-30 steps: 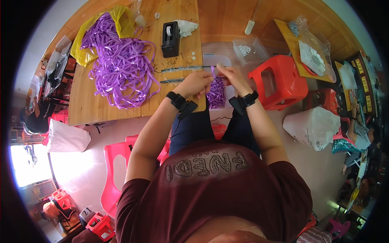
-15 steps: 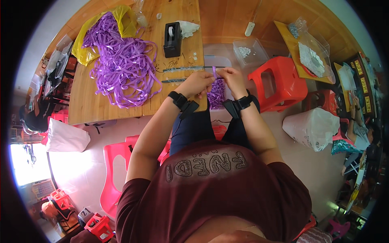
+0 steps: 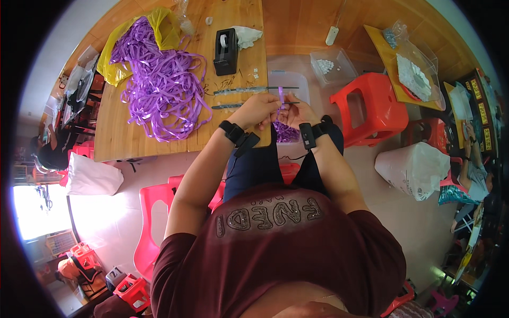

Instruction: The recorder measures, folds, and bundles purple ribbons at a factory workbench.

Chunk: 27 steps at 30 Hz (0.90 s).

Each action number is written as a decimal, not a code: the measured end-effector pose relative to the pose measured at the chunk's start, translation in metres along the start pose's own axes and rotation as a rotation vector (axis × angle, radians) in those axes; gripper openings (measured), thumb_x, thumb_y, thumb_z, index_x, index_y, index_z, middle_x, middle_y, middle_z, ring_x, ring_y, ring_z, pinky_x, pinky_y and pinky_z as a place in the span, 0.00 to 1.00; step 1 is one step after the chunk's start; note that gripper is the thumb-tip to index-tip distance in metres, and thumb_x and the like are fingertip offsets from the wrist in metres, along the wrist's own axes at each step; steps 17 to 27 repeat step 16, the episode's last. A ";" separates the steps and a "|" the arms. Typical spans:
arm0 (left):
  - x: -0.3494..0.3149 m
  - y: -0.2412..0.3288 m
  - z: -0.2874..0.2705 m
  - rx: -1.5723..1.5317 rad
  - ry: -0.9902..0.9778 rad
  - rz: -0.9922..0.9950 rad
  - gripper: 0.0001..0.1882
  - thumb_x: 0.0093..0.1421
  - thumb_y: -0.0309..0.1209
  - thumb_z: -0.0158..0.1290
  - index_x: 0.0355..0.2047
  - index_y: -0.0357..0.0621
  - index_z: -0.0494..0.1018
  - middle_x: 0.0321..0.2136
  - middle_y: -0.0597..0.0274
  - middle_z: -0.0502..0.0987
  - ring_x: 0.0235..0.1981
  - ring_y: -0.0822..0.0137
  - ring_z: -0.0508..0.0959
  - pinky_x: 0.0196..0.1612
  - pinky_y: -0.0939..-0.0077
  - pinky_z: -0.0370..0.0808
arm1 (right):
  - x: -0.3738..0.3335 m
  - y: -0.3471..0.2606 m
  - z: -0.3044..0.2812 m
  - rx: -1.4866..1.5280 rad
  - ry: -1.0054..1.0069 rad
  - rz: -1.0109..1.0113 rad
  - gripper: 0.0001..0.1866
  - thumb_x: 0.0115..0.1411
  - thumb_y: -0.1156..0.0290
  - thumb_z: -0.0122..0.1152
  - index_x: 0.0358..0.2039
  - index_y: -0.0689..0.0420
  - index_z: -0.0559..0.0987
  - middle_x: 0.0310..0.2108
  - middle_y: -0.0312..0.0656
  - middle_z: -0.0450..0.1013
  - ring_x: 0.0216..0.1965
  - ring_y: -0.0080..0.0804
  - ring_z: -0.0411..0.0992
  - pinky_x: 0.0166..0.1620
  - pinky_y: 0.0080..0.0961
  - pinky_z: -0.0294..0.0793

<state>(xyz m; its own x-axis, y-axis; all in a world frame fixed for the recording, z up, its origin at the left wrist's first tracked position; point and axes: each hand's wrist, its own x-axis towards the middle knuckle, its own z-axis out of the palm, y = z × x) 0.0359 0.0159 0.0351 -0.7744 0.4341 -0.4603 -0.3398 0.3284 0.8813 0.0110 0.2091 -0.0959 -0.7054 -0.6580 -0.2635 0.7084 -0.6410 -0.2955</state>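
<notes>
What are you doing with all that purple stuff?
A seated person holds a strip of purple ribbon between the left hand and right hand, just off the edge of a wooden table. A big ribbon pile lies on the table beside a black tape dispenser. More purple pieces sit in a clear bin below the hands.

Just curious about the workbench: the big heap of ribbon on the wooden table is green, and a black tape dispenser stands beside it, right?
Not quite. In the head view the ribbon heap on the wooden table is purple, not green. The black tape dispenser does stand beside it.
</notes>
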 end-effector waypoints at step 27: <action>-0.084 -0.042 -0.001 0.461 0.574 0.354 0.19 0.61 0.35 0.53 0.51 0.40 0.76 0.38 0.48 0.82 0.36 0.56 0.82 0.43 0.64 0.77 | 0.007 -0.053 -0.100 -0.183 -0.127 -0.156 0.15 0.64 0.62 0.62 0.48 0.53 0.77 0.39 0.35 0.78 0.41 0.32 0.77 0.44 0.37 0.75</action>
